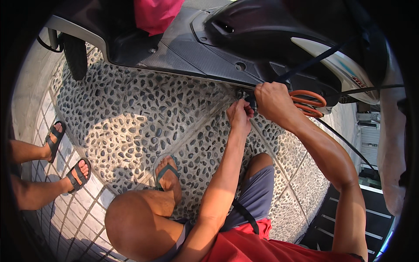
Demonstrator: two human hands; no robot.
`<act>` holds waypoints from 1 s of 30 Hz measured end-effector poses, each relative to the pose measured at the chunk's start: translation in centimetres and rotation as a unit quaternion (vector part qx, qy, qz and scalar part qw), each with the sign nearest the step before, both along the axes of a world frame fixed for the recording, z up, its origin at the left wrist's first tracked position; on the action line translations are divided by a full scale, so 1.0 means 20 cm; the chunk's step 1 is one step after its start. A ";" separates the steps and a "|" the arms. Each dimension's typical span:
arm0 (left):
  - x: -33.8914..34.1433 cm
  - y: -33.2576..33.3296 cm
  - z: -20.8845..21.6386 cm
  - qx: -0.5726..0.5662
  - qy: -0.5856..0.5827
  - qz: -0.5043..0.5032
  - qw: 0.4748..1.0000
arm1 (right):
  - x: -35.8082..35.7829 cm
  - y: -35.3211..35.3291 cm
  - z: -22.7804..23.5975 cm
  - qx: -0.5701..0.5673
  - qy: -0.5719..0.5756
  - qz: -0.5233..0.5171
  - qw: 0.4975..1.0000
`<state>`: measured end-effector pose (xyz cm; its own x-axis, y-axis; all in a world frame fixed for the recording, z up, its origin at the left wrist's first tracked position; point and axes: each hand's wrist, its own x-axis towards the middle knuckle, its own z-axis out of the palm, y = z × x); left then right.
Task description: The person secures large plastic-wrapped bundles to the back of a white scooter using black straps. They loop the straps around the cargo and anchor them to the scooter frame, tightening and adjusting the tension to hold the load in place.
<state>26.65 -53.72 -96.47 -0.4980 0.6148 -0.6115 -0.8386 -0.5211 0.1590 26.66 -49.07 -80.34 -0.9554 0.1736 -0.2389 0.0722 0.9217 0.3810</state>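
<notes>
A dark scooter with a ridged footboard point(187, 54) stands across the top of the view. At the footboard's lower edge, my right hand point(276, 101) is closed, with the orange looped handles of scissors point(310, 99) sticking out behind it; the blades are hidden. A dark strap point(312, 63) runs from beside this hand up over the scooter's side. Just left of and below it, my left hand point(239, 115) has its fingers curled together near a small dark part under the edge. What these fingers pinch is too small and covered to name.
A pink cloth or bag point(157, 15) hangs over the scooter's front. Black cables point(349, 144) pass at the right. Another person's sandalled feet point(78, 174) stand at the left. Pebbled paving point(131, 109) lies below, with a dark slatted panel point(349, 218) at lower right.
</notes>
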 end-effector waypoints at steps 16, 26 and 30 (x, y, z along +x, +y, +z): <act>0.04 0.00 -0.03 0.021 0.027 0.008 0.999 | 0.02 0.08 -0.08 -0.097 0.004 -0.084 0.992; 0.05 -0.02 -0.09 0.087 0.017 0.023 0.996 | -0.04 0.18 -0.06 -0.165 -0.058 -0.038 0.984; 0.04 -0.04 -0.09 0.109 0.007 0.022 0.994 | -0.04 0.19 -0.06 -0.183 -0.066 -0.048 0.980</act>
<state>27.42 -54.61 -98.27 -0.5346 0.7098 -0.4588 -0.8130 -0.5802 0.0496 25.95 -45.18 -81.50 -0.8957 0.1400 -0.4220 0.1371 0.9899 0.0372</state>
